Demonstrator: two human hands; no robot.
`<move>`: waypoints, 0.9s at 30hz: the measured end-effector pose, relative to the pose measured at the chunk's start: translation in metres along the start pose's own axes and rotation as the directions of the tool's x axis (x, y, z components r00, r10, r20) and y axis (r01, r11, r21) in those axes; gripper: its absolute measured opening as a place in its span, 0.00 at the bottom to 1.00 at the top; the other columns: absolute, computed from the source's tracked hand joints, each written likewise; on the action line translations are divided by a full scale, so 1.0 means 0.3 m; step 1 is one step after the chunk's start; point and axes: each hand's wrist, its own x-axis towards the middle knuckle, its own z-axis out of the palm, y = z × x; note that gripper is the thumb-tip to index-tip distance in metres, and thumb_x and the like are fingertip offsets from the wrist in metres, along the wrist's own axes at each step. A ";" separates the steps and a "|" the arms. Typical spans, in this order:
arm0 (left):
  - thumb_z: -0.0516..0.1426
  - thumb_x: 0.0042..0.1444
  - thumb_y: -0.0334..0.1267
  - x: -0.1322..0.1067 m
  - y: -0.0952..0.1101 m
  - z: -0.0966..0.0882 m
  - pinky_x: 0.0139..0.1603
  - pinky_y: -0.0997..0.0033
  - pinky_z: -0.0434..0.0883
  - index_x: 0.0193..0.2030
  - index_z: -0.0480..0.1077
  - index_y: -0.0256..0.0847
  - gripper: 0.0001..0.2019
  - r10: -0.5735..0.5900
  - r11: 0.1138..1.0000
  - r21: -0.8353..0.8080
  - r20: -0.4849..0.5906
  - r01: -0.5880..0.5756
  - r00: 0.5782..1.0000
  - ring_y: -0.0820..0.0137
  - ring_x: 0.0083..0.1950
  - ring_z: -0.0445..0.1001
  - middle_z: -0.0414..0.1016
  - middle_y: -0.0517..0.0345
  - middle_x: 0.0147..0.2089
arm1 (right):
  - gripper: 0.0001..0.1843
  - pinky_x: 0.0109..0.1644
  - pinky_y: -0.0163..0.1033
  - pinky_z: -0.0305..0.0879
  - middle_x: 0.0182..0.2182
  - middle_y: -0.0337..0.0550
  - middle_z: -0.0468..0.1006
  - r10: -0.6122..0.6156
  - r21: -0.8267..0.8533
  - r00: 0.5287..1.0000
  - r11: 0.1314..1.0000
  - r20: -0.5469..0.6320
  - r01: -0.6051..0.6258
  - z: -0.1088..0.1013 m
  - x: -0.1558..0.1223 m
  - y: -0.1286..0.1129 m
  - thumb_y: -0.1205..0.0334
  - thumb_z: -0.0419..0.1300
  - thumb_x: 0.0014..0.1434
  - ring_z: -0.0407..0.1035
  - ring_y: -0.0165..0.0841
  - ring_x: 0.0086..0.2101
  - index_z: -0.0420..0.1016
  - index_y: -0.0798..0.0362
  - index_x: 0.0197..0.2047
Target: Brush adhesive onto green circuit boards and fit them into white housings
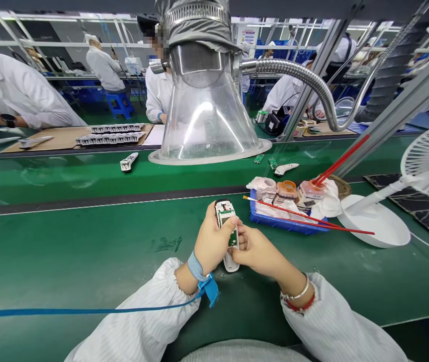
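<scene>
A long white plastic housing (231,264) with a green circuit board (233,238) inside is held upright over the green bench. My left hand (211,239) grips its left side, thumb lying across the board. From the right, my right hand (257,250) pinches the housing's lower part between thumb and curled fingers. Some of the board is covered by my fingers. A blue wrist strap (198,266) with a cord runs off left from my left wrist.
A clear fume hood (206,115) hangs ahead. Right of my hands, a blue tray (289,224) carries small jars and red brushes (305,217). Farther right stands a white fan (376,221). White housings (286,169) and small boards (259,159) lie on the green strip behind. Co-workers sit beyond.
</scene>
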 end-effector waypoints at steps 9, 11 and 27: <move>0.60 0.50 0.42 0.022 -0.024 -0.006 0.38 0.69 0.68 0.43 0.63 0.41 0.16 -0.083 0.991 -0.109 -0.032 0.079 0.996 0.72 0.32 0.70 0.69 0.61 0.32 | 0.28 0.34 0.34 0.66 0.37 0.41 0.73 -0.012 0.052 1.000 0.999 0.027 0.011 -0.014 0.017 0.008 0.64 0.60 0.51 0.69 0.30 0.32 0.60 0.52 0.55; 0.59 0.50 0.43 0.023 -0.024 -0.006 0.39 0.69 0.68 0.42 0.62 0.40 0.15 -0.093 0.987 -0.135 -0.010 0.090 0.996 0.72 0.32 0.70 0.69 0.61 0.32 | 0.28 0.35 0.36 0.67 0.38 0.42 0.73 -0.014 0.082 0.998 0.997 0.063 0.008 -0.023 0.024 0.017 0.59 0.61 0.52 0.70 0.31 0.34 0.61 0.53 0.55; 0.59 0.52 0.41 0.047 -0.048 -0.035 0.44 0.72 0.66 0.54 0.60 0.41 0.23 -0.031 0.998 -0.056 -0.018 0.030 0.999 0.72 0.40 0.70 0.71 0.59 0.39 | 0.21 0.37 0.37 0.67 0.38 0.44 0.75 -0.052 -0.047 0.977 0.998 -0.204 0.044 0.035 0.069 0.019 0.72 0.55 0.53 0.71 0.34 0.35 0.63 0.54 0.51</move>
